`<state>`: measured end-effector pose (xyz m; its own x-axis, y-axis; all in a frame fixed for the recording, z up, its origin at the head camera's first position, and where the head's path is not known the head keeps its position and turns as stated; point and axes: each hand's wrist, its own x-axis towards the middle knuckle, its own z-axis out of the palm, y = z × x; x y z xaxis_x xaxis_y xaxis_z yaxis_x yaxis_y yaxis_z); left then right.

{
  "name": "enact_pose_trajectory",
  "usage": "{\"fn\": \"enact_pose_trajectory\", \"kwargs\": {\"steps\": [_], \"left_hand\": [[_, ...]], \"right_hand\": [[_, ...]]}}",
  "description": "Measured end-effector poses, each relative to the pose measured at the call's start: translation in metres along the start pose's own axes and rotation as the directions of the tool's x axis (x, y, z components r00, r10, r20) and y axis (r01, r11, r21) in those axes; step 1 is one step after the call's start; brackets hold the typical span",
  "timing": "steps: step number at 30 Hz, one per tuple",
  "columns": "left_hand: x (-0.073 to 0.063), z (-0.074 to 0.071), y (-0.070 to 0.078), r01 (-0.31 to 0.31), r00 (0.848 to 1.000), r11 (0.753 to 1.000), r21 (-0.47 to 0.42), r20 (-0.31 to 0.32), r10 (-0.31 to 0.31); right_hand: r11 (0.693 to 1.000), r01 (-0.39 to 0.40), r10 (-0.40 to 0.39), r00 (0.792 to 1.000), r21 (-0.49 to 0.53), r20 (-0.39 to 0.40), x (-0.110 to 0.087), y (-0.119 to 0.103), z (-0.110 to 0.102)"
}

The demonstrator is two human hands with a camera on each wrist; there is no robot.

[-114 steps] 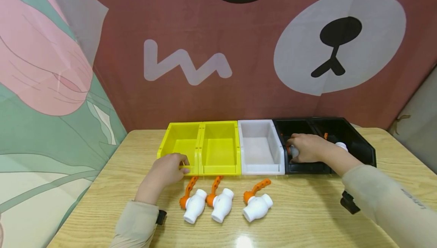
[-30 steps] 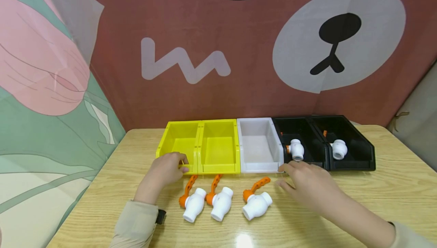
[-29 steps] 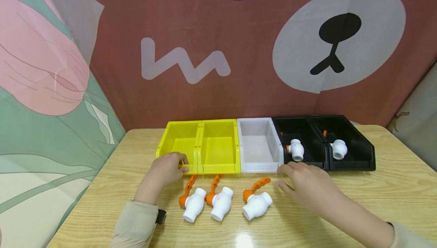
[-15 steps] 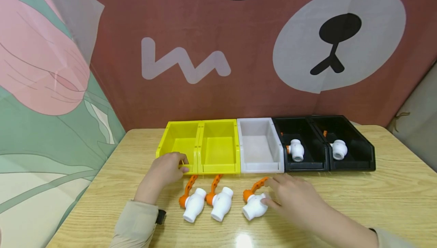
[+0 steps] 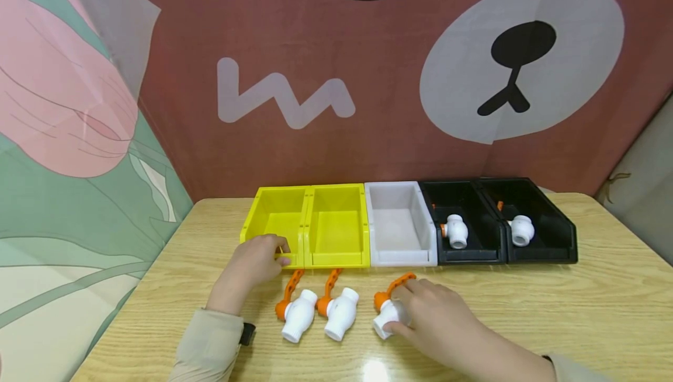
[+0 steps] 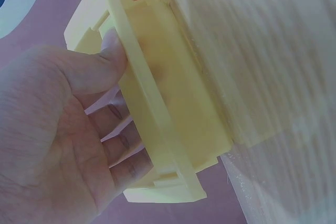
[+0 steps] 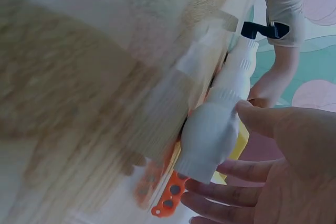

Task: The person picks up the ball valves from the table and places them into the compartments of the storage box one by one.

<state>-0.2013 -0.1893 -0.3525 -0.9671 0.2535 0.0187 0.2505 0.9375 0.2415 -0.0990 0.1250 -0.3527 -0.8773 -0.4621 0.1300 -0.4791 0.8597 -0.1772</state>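
Note:
My left hand [image 5: 261, 258] pinches the front wall of the leftmost yellow bin [image 6: 173, 114], thumb on one side and fingers on the other. Three white ball valves with orange lever handles lie in front of the bins. My right hand [image 5: 439, 320] is around the rightmost ball valve [image 5: 388, 316], thumb on its white body and fingers by the orange lever; the hand hides part of the body. In the right wrist view, that ball valve [image 7: 210, 132] sits between thumb and fingers at the tabletop. The left ball valve [image 5: 299, 316] and middle ball valve [image 5: 342, 314] lie untouched.
Beside the left bin stand another yellow bin [image 5: 337, 260], a white bin [image 5: 403, 258] and two black bins. One ball valve [image 5: 456, 232] lies in the left black bin [image 5: 473, 256], another ball valve [image 5: 521, 231] in the right black bin [image 5: 562, 242]. A printed curtain [image 5: 315, 154] hangs behind the table.
My right hand earlier set a ball valve down in the left black bin. It has since moved left and down to the rightmost ball valve on the table. The left hand stays put.

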Motion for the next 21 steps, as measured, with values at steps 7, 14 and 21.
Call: {"fn": "enact_pose_trajectory", "kwargs": {"steps": [7,14,21], "left_hand": [[0.000,-0.001,0.000,-0.001,1.000,1.000,-0.005,0.003,0.001],[-0.001,-0.001,0.000,-0.003,1.000,1.000,-0.002,-0.003,0.003],[-0.001,-0.002,0.002,0.002,1.000,1.000,-0.001,-0.001,-0.002]], "right_hand": [[0.998,-0.060,0.059,0.997,0.019,0.057,0.004,-0.007,0.004],[0.998,-0.058,0.058,0.996,-0.005,0.074,0.004,-0.010,0.009],[0.998,-0.057,0.060,0.996,-0.040,0.072,0.006,-0.013,0.015]]}}
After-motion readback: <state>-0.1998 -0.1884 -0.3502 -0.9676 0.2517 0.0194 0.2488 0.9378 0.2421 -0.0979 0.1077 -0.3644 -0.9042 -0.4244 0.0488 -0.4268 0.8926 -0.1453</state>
